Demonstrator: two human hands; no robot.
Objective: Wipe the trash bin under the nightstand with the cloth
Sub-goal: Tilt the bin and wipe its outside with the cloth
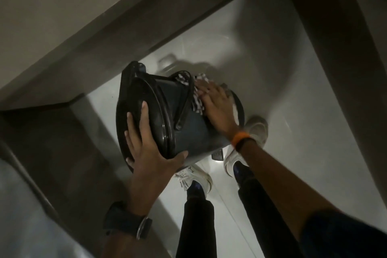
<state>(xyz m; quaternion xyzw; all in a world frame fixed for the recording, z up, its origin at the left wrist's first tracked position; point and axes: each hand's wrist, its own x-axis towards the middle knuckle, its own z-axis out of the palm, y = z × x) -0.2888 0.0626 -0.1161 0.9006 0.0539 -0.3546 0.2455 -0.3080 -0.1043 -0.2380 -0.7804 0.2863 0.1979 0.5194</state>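
Your left hand (146, 153) grips the bin (194, 136) at its glossy round lid (150, 90), fingers spread and thumb hooked under the rim. The smooth dark bin lies tipped sideways over the pale floor (272, 69). Your right hand (213, 102), fingers flat, presses the striped cloth (198, 103) against the bin wall. Blur obscures the cloth's far end.

Pale grey glossy floor (272, 73), seen from above, bordered on the left by furniture.

Standing on it, a white lace-up left shoe (196, 176) and a white right shoe (258, 130), near each other and apart. Along the left edge, meeting the floor, a grey-brown cabinet panel (62, 142). Over the shoes' toes, tipped on its side, a dark round plastic trash bin (188, 128); contact with the floor hidden. Soft shadow spread on the tiles beyond the bin.
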